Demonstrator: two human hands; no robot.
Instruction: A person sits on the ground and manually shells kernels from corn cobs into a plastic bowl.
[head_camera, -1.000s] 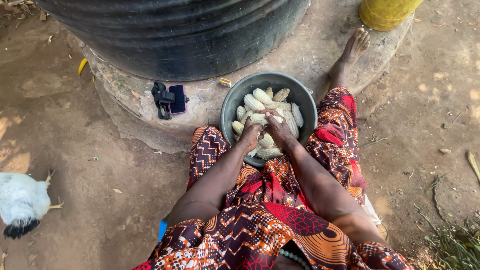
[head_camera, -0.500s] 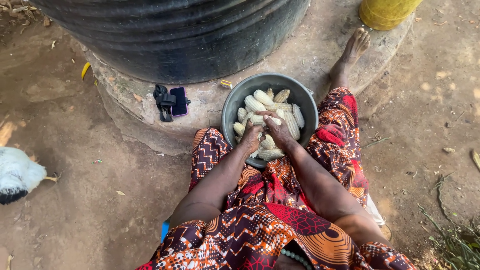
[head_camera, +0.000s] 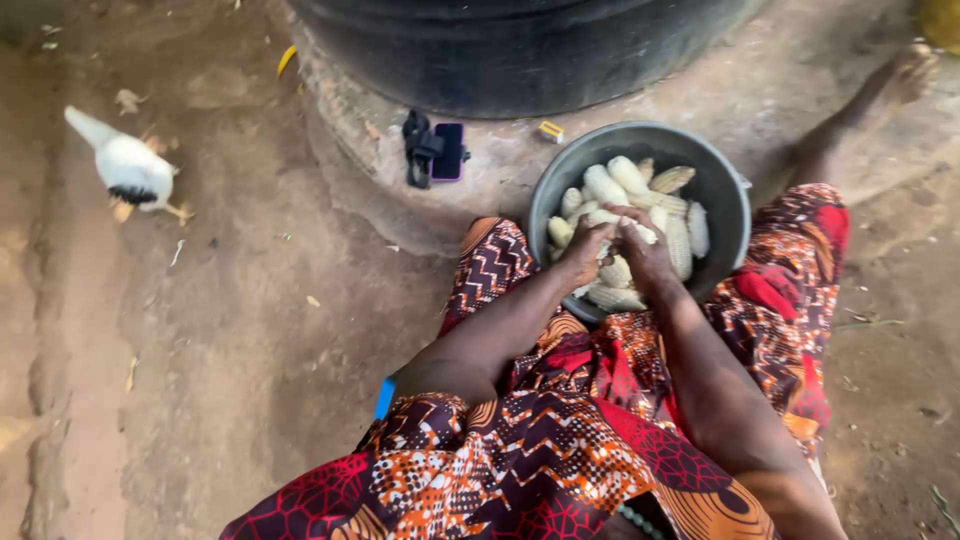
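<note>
A grey metal bowl (head_camera: 738, 205) sits between my knees, filled with several pale corn cobs (head_camera: 606, 185). Both hands are over the near side of the bowl. My left hand (head_camera: 584, 253) and my right hand (head_camera: 643, 250) are closed together around one corn cob (head_camera: 620, 222), fingers pressed against it. My legs are wrapped in a red, orange and black patterned cloth (head_camera: 560, 440), and my right foot (head_camera: 900, 80) stretches out past the bowl.
A large black tank (head_camera: 520, 50) stands on a round concrete base (head_camera: 350, 150) right behind the bowl. A dark phone with a strap (head_camera: 435, 150) lies on that base. A white chicken (head_camera: 125, 165) walks on the dirt ground at the left.
The view has swung left, so the bowl now sits further right. The white chicken has moved from the lower left edge up to the upper left. Both hands stay on the cob.
</note>
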